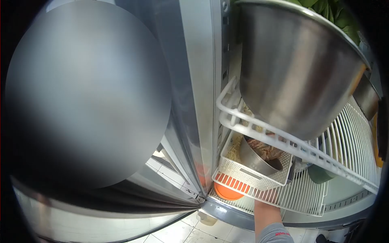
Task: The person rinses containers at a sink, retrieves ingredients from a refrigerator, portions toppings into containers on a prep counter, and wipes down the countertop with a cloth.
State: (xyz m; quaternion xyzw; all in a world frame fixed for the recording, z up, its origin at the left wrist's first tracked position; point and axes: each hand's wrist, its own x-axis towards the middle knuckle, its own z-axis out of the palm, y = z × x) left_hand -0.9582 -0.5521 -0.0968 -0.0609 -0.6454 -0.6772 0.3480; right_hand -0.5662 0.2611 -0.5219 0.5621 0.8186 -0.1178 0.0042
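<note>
My right hand [267, 198] reaches under a white wire shelf [304, 200] inside a refrigerator; a grey sleeve with red lettering shows behind it. The shelf wires and a basket cover its fingers, so what it holds, if anything, is hidden. Just left of the hand lies a round orange object [229, 191]. On the shelf above the hand stands a white basket [253, 178] with pale noodle-like food and a metal container [259, 162] of what looks like raw meat. My left hand does not show.
A large steel pot [300, 73] stands on the upper wire shelf [291, 148], with green leaves [340, 18] behind it. A dark green round item [320, 174] sits below. The door frame [198, 81] runs down the middle. A blurred oval covers the upper left. White floor tiles [174, 229] lie below.
</note>
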